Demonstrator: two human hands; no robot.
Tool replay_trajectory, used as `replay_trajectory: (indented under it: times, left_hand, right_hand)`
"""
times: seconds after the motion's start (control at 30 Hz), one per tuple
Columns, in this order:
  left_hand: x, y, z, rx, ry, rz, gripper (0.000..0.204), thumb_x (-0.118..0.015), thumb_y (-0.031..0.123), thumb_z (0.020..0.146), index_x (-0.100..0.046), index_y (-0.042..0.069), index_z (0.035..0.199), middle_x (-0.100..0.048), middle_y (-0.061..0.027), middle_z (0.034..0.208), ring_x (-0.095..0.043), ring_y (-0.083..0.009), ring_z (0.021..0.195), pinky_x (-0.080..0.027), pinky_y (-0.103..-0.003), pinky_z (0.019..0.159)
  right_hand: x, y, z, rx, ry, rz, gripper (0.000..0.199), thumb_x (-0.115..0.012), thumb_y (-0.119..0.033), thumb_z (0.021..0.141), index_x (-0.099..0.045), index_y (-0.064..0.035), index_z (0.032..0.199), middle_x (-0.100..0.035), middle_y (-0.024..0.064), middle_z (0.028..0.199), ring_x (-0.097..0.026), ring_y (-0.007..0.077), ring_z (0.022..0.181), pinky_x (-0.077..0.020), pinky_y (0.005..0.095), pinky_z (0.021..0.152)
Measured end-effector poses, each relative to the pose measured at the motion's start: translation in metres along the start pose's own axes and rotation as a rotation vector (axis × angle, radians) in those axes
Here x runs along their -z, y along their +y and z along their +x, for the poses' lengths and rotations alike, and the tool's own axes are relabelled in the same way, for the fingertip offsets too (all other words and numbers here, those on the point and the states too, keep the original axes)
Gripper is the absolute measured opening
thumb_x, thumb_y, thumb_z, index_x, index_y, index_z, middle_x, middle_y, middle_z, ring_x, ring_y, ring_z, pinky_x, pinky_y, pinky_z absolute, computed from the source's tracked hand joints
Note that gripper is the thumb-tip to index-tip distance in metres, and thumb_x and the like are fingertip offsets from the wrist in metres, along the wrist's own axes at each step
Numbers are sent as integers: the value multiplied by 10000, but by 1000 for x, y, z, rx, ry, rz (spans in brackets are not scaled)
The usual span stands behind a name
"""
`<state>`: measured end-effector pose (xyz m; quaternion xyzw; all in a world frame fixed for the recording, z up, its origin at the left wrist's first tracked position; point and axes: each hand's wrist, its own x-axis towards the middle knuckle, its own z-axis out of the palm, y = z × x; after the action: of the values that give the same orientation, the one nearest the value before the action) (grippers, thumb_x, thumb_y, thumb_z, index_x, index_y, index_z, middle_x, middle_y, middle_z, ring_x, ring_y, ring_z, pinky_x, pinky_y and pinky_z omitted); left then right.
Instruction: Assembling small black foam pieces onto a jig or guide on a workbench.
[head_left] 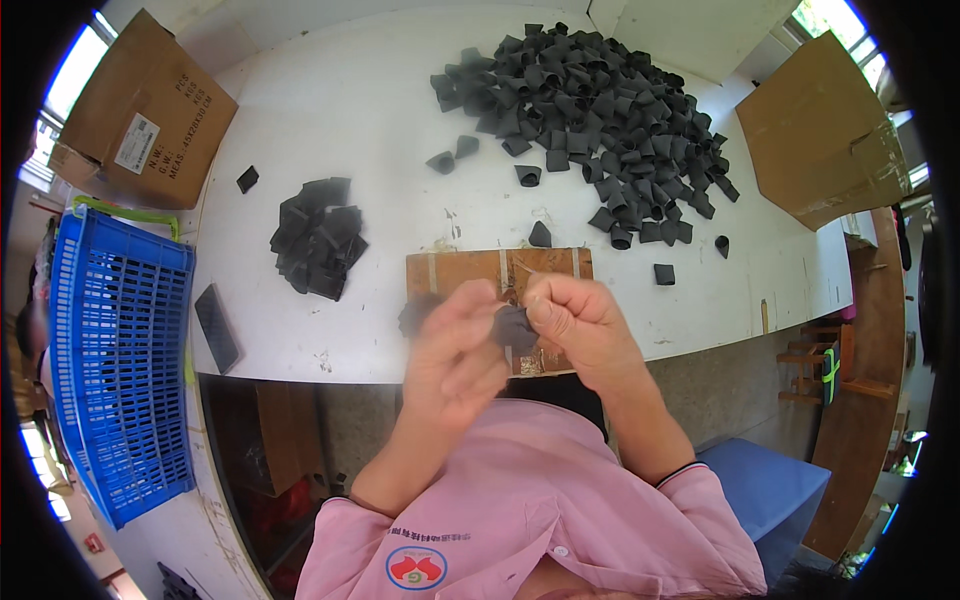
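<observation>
My left hand (455, 350) and my right hand (580, 325) meet above the near edge of the white table (380, 130). Both pinch one small black soft piece (514, 327) between their fingertips. Under the hands lies a brown wooden board (470, 270). A big heap of black tube-like pieces (590, 110) fills the far right of the table. A smaller pile of flat black pieces (318, 237) lies to the left of the board. A blurred dark piece (415, 313) shows beside my left hand.
A blue plastic crate (120, 360) stands at the left. Cardboard boxes sit at the far left (145, 115) and far right (820, 130). A dark phone (216, 327) lies on the table's left edge. Loose black pieces (663, 273) are scattered near the board.
</observation>
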<state>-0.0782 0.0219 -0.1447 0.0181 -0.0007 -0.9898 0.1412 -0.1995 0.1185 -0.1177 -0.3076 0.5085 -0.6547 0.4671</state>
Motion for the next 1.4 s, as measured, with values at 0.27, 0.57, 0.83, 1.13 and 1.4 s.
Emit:
replay_trajectory:
  times: [0.27,0.57,0.83,1.13,1.4]
  left_hand:
    - [23,2,5,-91,225,290,217,-478,42,844,-485,-4,1056,-576,-63,722,-355,-31,371,-252,-176,339]
    - [-12,6,18,-739,45,1646,285,-571,16,777,-519,-34,1053,-560,-103,913,-519,-175,876,-408,-252,759]
    - [-20,-6,15,-737,259,1086,72,-519,80,858,-526,13,832,-534,-54,857,-493,-137,784,-389,-260,736]
    - [-8,-9,2,-599,374,875,95,-520,119,869,-524,27,843,-547,-66,850,-506,-119,778,-388,-255,731]
    - [9,-3,8,-722,456,1247,106,-526,104,861,-528,-2,872,-527,-27,791,-464,-77,708,-380,-206,681]
  right_hand:
    - [19,30,21,-159,-57,110,234,-524,-236,878,-525,-56,729,-381,-81,581,-321,22,534,-250,183,456]
    - [2,15,-4,583,395,-848,333,-694,-226,703,-561,-8,917,-528,101,858,-526,214,690,-436,299,571]
    - [-14,19,8,885,430,-1067,314,-716,-141,634,-559,0,868,-501,74,771,-510,221,639,-428,295,496]
    - [-3,31,17,958,361,-1073,198,-637,-3,592,-549,18,768,-470,68,700,-447,200,564,-380,292,452]
    - [12,10,13,534,274,-764,102,-622,-61,717,-559,4,764,-513,12,684,-448,121,560,-368,234,471]
